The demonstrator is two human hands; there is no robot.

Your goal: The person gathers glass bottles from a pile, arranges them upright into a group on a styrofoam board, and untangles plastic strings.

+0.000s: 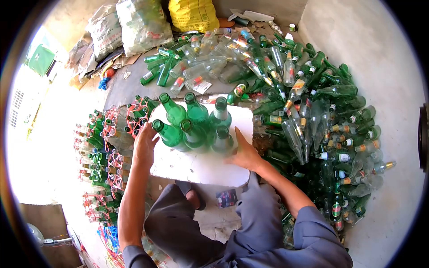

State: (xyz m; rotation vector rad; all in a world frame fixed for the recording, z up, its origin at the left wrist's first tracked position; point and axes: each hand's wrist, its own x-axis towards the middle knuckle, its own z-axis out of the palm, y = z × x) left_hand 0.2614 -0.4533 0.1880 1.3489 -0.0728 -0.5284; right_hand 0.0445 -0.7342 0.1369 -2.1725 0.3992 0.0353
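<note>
Several green glass bottles [195,134] stand upright in two rows on a white board [187,169] in front of me. Two of them, at the right end, have pale, whitish necks. My left hand [144,140] is at the board's left edge beside the front left bottle, fingers apart and holding nothing. At the right end of the group, my right hand [243,151] is spread, its fingers close to the front right bottle [222,140]. Whether those fingertips touch the glass I cannot tell.
A large heap of loose bottles [313,102] lies to the right and behind. Bottles bundled with red string [114,169] stand at left. Full sacks, one a yellow sack [193,15], stand at the back, beside a plain wall [371,53].
</note>
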